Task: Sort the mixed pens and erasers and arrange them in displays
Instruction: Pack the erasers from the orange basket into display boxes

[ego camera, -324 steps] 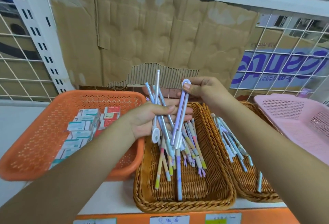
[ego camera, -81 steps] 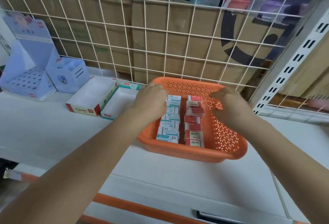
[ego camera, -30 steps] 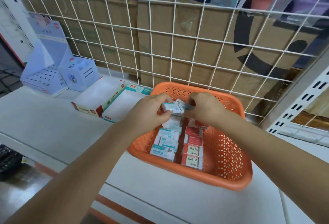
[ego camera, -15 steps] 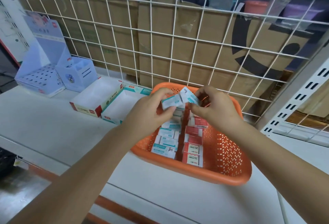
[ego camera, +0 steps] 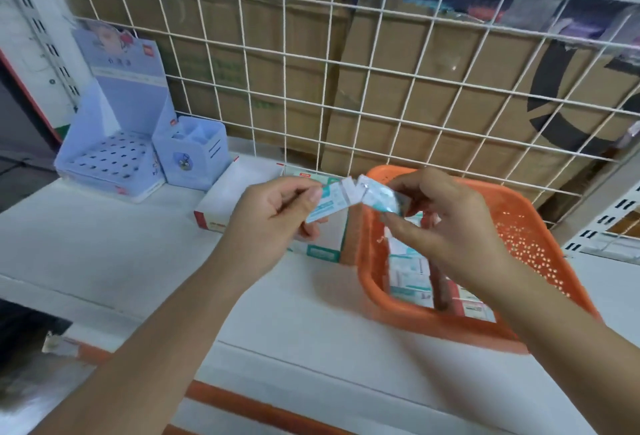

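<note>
While the left hand (ego camera: 273, 213) is pinching a small teal-and-white wrapped eraser (ego camera: 327, 204) at centre frame, its fingers (ego camera: 311, 195) clamped on the pack's lower end, the right hand (ego camera: 446, 227) is gripping a second teal-and-white wrapped eraser (ego camera: 379, 197) just beside it, fingers curled round it. Both packs are hovering above the gap between the perforated orange plastic basket (ego camera: 540, 234) at right and the open teal-edged cardboard display box (ego camera: 325, 253) left of it. That box is probably waiting for them. Each pack is best going in flat, label up, snug against a wall, building even rows.
</note>
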